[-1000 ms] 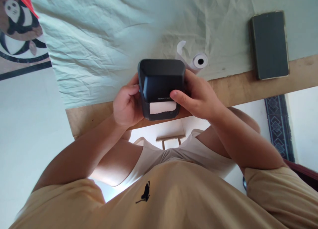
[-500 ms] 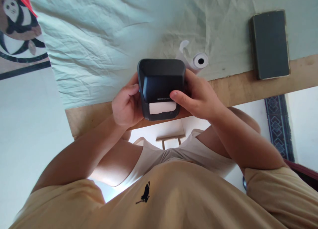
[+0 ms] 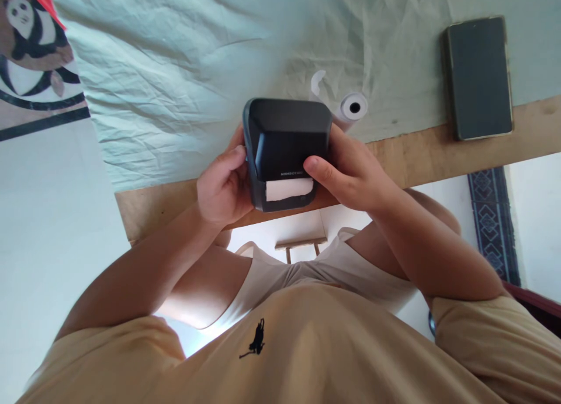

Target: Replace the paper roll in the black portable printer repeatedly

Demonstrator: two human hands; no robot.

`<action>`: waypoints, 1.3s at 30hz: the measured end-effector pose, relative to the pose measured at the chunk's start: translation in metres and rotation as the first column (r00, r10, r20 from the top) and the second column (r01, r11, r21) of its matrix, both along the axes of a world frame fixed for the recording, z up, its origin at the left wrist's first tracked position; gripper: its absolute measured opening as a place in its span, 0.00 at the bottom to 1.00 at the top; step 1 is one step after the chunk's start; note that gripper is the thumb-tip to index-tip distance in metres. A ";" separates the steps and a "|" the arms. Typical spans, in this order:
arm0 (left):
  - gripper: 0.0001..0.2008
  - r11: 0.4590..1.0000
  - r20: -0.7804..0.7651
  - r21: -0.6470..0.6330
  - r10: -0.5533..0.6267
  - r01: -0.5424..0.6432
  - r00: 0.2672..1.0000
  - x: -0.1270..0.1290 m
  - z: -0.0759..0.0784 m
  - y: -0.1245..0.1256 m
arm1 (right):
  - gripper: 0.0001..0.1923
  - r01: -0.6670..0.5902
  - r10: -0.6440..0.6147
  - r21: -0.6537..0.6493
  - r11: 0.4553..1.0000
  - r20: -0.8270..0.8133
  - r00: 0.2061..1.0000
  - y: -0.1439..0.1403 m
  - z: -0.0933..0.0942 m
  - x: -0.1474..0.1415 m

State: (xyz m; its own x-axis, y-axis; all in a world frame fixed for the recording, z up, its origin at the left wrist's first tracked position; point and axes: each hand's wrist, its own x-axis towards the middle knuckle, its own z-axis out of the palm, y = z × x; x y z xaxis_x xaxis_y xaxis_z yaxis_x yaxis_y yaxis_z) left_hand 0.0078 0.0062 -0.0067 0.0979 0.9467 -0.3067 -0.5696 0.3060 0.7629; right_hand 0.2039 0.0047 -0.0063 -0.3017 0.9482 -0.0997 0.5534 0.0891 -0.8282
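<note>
Between my two hands is a dark label printer (image 3: 291,149), held above the table's near edge. A short strip of white paper (image 3: 289,189) sticks out of the slot on its near side. My left hand (image 3: 225,185) grips its left side, thumb on the edge and fingers curled behind. On the right side, my right hand (image 3: 350,170) wraps round it, its thumb lying on the top face near the printed lettering. Just behind the printer lies a white paper roll (image 3: 354,107) with a black core, its loose end curling up; the printer partly hides it.
A dark phone (image 3: 480,79) in a clear-edged case lies at the right, partly over the table's bare wooden edge (image 3: 412,149). Wrinkled pale green cloth (image 3: 175,71) covers the tabletop. A panda picture (image 3: 35,53) is at the upper left.
The printer has turned and tilted slightly, its far end shifting a little to the right and up. Both hands keep their hold on it. The paper roll and phone stay put.
</note>
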 end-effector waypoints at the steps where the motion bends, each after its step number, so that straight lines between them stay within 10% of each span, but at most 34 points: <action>1: 0.09 1.000 0.014 0.005 -0.030 0.030 0.999 0.000 0.000 -0.001 | 0.45 -0.005 0.005 0.004 1.000 -0.003 1.000 0.000 0.000 0.000; 32: 0.20 1.000 -0.154 -0.024 -0.014 0.011 0.988 0.002 -0.002 -0.003 | 0.50 -0.038 0.035 0.029 0.999 0.123 0.992 0.001 0.005 -0.007; 36: 0.21 0.992 -0.107 0.066 -0.101 0.109 0.989 0.001 0.000 -0.004 | 0.61 0.084 -0.091 0.102 0.991 0.065 0.994 -0.008 0.016 -0.006; 39: 0.24 0.971 -0.179 0.161 -0.150 0.179 0.972 -0.006 -0.012 -0.001 | 0.50 0.183 -0.165 0.216 0.959 -0.098 0.981 -0.014 0.029 -0.007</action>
